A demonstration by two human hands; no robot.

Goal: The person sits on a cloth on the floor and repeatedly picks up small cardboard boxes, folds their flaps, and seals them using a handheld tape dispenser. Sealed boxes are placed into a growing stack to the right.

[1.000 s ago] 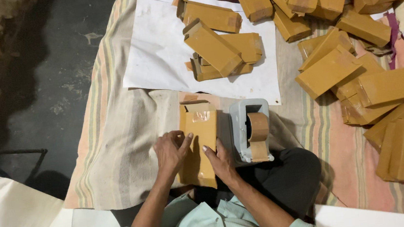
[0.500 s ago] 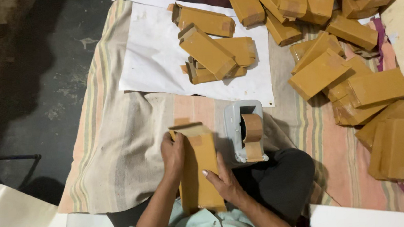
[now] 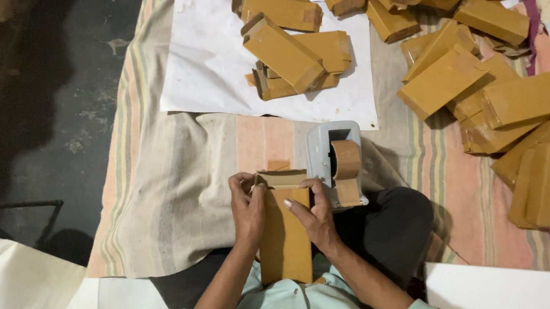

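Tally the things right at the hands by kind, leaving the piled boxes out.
brown box, held by left hand and right hand: 1
grey tape dispenser: 1
brown tape roll: 1
striped cloth: 1
Total: 4

A striped cloth (image 3: 173,203) covers the dark floor (image 3: 51,94). On it lies a white paper sheet (image 3: 208,67) bearing several brown cardboard boxes (image 3: 286,57). A larger pile of brown boxes (image 3: 481,83) lies at right. White sheets (image 3: 15,296) lie at lower left.
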